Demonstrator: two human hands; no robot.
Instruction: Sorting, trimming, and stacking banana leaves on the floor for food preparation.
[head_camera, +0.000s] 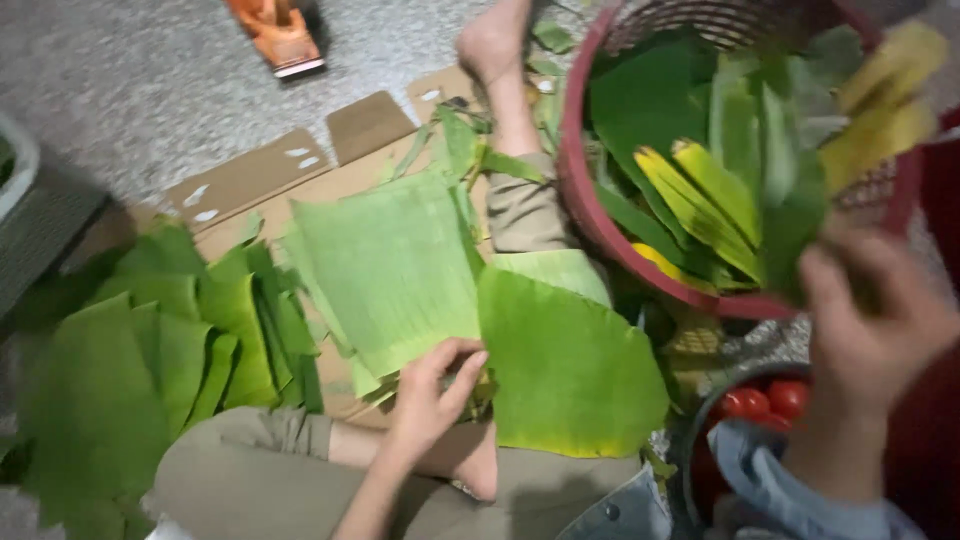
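A: In the head view, where are the hands?

B: The left hand (432, 392) sits low in the middle of the frame, fingers curled onto the lower edge of a pale green cut leaf piece (392, 265), pinching it lightly. The right hand (870, 330) is at the right edge, raised over the dark red basket (580, 190). It is blurred, so I cannot tell whether it grips a leaf or only hovers with fingers half bent.

A: And the leaves themselves?

B: The pale piece lies in the centre, on flattened cardboard (250, 180). Just right of it a darker, glossier leaf piece (570, 370) rests across the person's lap. A stack of dark green pieces (150, 350) fills the lower left. The basket at upper right holds more leaves, some yellowing (700, 190).

A: How would such a piece handle?

B: Light, thin and floppy, I judge; it would droop if held by one corner. It likely tears easily along the fine parallel veins, so taking it at an edge with a flat, broad pinch, or sliding fingers beneath it, seems safest. The glossy side may be a little slippery.

A: Anything else nearby?

B: A dark bowl of red tomatoes (765, 400) at lower right, and an orange object (275, 35) at the top left.
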